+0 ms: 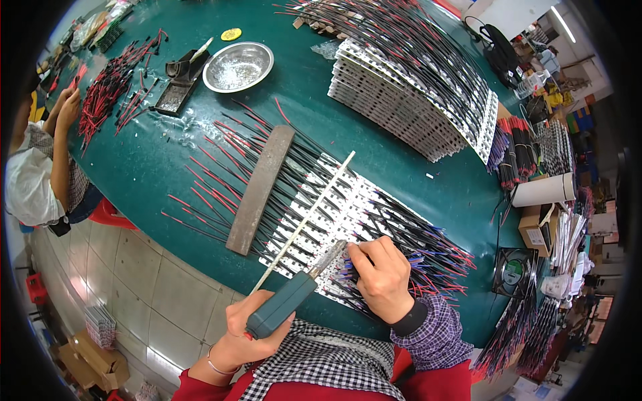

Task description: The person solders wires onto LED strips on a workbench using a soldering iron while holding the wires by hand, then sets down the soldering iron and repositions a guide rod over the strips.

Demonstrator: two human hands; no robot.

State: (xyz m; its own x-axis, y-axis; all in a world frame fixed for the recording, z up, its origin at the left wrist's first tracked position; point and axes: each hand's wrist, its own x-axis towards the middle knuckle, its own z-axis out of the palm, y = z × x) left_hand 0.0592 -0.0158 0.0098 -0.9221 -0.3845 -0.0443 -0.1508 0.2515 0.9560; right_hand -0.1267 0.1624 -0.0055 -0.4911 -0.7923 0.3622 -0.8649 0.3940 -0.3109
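My left hand [257,324] is wrapped round the thick dark green handle of a tool like a soldering iron [284,304]. Its grey metal shaft points up and right, over a white panel of perforated strips [304,237]. Close to that tip, my right hand [382,274] pinches with thumb and forefinger; what lies between them is hidden. Black wires [401,224] with red and blue ends fan out from the panel, some beneath my right hand. A thin pale stick [311,214] crosses the panel. A brown bar [261,190] rests on the wires at left.
A tall stack of white perforated panels [394,100] with wires stands at the far right. Farther left are a metal bowl [238,67], a black tray [179,83] and red-and-black wires [110,93]. A fan [515,271] sits right. Another person [57,154] works at left.
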